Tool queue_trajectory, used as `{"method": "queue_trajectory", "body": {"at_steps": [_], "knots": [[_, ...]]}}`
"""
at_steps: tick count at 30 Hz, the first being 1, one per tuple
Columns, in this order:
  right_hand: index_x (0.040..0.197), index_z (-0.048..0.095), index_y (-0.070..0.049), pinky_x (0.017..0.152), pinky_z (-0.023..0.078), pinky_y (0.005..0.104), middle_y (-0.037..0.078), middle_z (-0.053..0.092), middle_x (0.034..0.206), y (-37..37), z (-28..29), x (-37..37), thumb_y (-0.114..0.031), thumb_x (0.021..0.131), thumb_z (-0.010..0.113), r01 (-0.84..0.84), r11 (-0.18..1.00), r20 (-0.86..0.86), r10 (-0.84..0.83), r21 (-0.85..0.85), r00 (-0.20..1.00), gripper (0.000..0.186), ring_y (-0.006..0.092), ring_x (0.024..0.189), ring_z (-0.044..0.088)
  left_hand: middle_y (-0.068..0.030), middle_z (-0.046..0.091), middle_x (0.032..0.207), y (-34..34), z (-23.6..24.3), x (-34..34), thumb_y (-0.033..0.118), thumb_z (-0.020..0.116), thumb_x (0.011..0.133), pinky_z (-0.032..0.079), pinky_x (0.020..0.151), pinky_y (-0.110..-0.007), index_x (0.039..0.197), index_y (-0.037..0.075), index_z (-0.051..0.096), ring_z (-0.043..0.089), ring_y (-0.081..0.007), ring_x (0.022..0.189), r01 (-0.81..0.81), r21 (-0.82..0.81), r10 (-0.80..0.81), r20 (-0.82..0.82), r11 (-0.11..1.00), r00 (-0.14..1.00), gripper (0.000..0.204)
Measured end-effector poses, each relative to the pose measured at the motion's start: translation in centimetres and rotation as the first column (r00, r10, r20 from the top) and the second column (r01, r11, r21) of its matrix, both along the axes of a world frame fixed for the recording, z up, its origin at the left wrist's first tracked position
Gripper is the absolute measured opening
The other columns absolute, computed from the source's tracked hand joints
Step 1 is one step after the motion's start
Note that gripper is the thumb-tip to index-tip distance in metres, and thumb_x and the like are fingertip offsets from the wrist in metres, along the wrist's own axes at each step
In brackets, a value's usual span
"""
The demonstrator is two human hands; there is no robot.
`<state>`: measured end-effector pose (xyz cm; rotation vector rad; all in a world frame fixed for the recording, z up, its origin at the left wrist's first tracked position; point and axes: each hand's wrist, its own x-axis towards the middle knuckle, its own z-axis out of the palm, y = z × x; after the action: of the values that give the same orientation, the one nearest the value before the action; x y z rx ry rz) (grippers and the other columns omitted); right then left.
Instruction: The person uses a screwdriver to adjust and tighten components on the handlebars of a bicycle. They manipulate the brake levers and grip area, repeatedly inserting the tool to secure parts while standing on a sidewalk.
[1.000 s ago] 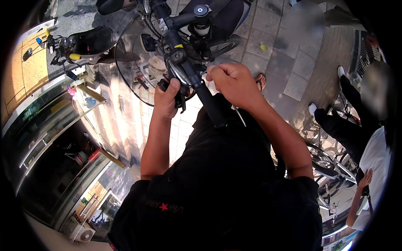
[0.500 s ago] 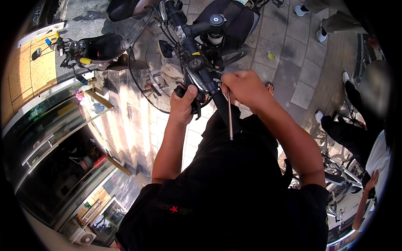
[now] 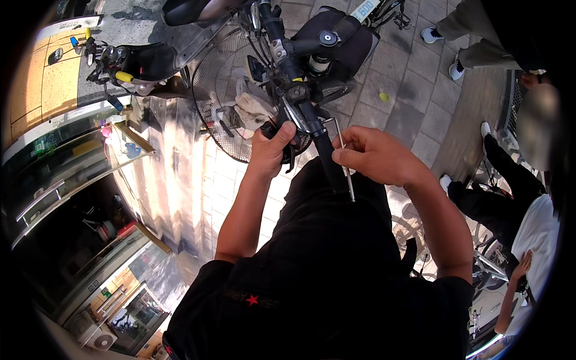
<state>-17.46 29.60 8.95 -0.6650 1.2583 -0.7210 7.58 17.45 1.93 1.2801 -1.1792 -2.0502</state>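
Observation:
A bicycle handlebar (image 3: pixel 308 117) runs down toward my body, its black grip (image 3: pixel 329 162) nearest me. On its left side my left hand (image 3: pixel 269 150) is closed around a black brake lever (image 3: pixel 292 161), thumb on top. My right hand (image 3: pixel 381 157) pinches the long arm of a silver L-shaped hex key (image 3: pixel 350 185) between thumb and fingers, just right of the grip. The key's bent short end points toward the bar near the lever clamp; whether it sits in a bolt I cannot tell.
Beyond the bar are a black wire basket (image 3: pixel 223 129) with a pale cloth (image 3: pixel 253 110) and a dark bag (image 3: pixel 354 48). A scooter (image 3: pixel 144 66) stands at the left by a glass shopfront. People stand at the right, near a wooden bench (image 3: pixel 474 114) and other bicycles.
My right hand has slid down from the key's bend and its fingers have loosened, so the short end now shows. The handlebar sits slightly farther right and lower in view. My left hand keeps its hold.

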Motion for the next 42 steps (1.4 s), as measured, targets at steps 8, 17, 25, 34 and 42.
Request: {"method": "queue_trajectory", "body": {"at_steps": [8, 17, 25, 34, 42], "knots": [[0.114, 0.071, 0.000, 0.080, 0.056, 0.0436, 0.019, 0.069, 0.110, 0.8, -9.0, 0.9, -0.011, 0.101, 0.066, -0.174, 0.896, -0.649, -0.150, -0.408, 0.746, 0.018, 0.0402, 0.095, 0.069, -0.0031, 0.068, 0.083, 0.3, -0.6, 0.0, 0.049, 0.087, 0.088, 0.055, 0.066, -0.029, 0.101, 0.004, 0.068, 0.067, -0.0144, 0.071, -0.013, -0.027, 0.013, -0.008, 1.000, 1.000, 0.051], [0.116, 0.072, -0.003, 0.084, 0.059, 0.0454, 0.012, 0.071, 0.118, -4.0, -12.1, 1.7, -0.008, 0.095, 0.068, -0.230, 0.702, -0.697, -0.503, -0.674, 0.511, 0.022, 0.0374, 0.099, 0.071, -0.0021, 0.067, 0.083, 0.1, -0.4, -0.2, 0.047, 0.089, 0.088, 0.053, 0.068, -0.027, 0.099, 0.002, 0.071, 0.063, -0.0111, 0.073, -0.056, -0.011, 0.056, -0.013, 0.998, 0.998, 0.050], [0.117, 0.069, -0.002, 0.082, 0.059, 0.0462, 0.014, 0.069, 0.115, -3.3, -11.2, 1.3, -0.005, 0.092, 0.068, -0.308, 0.804, -0.764, -0.257, -0.509, 0.593, 0.025, 0.0374, 0.099, 0.071, -0.0032, 0.072, 0.093, 0.6, -0.1, -1.1, 0.042, 0.090, 0.088, 0.055, 0.073, -0.026, 0.111, -0.002, 0.072, 0.066, -0.0109, 0.079, -0.141, -0.055, 0.140, -0.023, 0.989, 0.990, 0.053], [0.121, 0.068, -0.001, 0.086, 0.058, 0.0475, 0.017, 0.069, 0.118, -3.9, -11.5, 2.1, 0.002, 0.088, 0.067, -0.261, 0.805, -0.688, -0.232, -0.533, 0.687, 0.033, 0.0416, 0.103, 0.070, -0.0050, 0.073, 0.096, 0.8, -1.7, -1.0, 0.032, 0.087, 0.093, 0.057, 0.076, -0.028, 0.114, -0.004, 0.071, 0.068, -0.0121, 0.082, -0.213, -0.077, 0.201, -0.132, 0.974, 0.971, 0.045], [0.118, 0.068, -0.002, 0.087, 0.058, 0.0460, 0.015, 0.067, 0.116, -4.4, -8.9, 0.3, -0.004, 0.090, 0.066, -0.443, 0.798, -0.880, -0.215, -0.408, 0.424, 0.028, 0.0372, 0.102, 0.071, -0.0077, 0.075, 0.098, 0.6, -0.7, -0.6, 0.033, 0.087, 0.092, 0.061, 0.079, -0.031, 0.112, -0.006, 0.072, 0.072, -0.0147, 0.085, -0.199, 0.011, 0.199, -0.130, 0.980, 0.971, 0.046]]}}
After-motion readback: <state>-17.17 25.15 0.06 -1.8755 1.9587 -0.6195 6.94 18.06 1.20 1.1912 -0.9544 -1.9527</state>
